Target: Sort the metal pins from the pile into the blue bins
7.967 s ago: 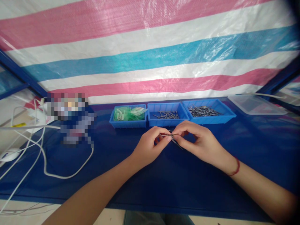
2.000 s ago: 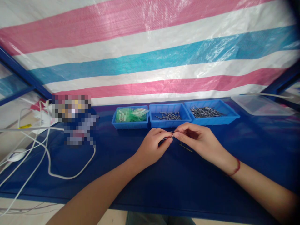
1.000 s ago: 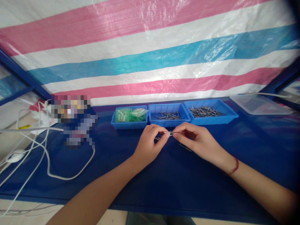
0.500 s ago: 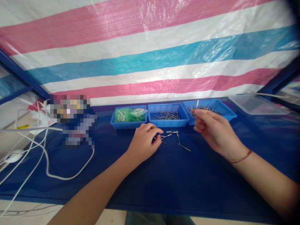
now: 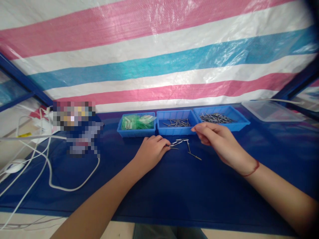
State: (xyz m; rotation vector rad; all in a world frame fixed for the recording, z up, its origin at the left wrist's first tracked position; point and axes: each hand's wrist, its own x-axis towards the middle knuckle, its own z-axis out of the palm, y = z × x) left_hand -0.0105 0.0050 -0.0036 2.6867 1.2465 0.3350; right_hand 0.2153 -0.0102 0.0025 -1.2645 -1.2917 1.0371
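Observation:
Several silver blind rivets (image 5: 188, 146) lie loose on the blue tabletop in front of the bins. My left hand (image 5: 152, 153) rests at the left end of this group, thumb and forefinger pinched together on the end of a rivet (image 5: 176, 144). My right hand (image 5: 218, 141) is raised in front of the bins, its fingers closed in a pinch near the middle bin's right corner; what the fingertips hold is hidden. Behind the hands, the middle blue bin (image 5: 174, 132) contains rivets, and the right blue bin (image 5: 240, 125) has a bigger heap of them.
A left blue bin (image 5: 136, 134) holds green plastic packets (image 5: 134, 122). A clear plastic lid (image 5: 270, 112) lies at the back right. White cables (image 5: 51, 166) loop over the left side, beside a blurred-out patch. A striped sheet (image 5: 159, 66) hangs behind.
My right hand has moved left and slightly down, away from the right bin; the thin pale piece above its fingers no longer shows. My left thumb and forefinger have closed together at the loose rivets.

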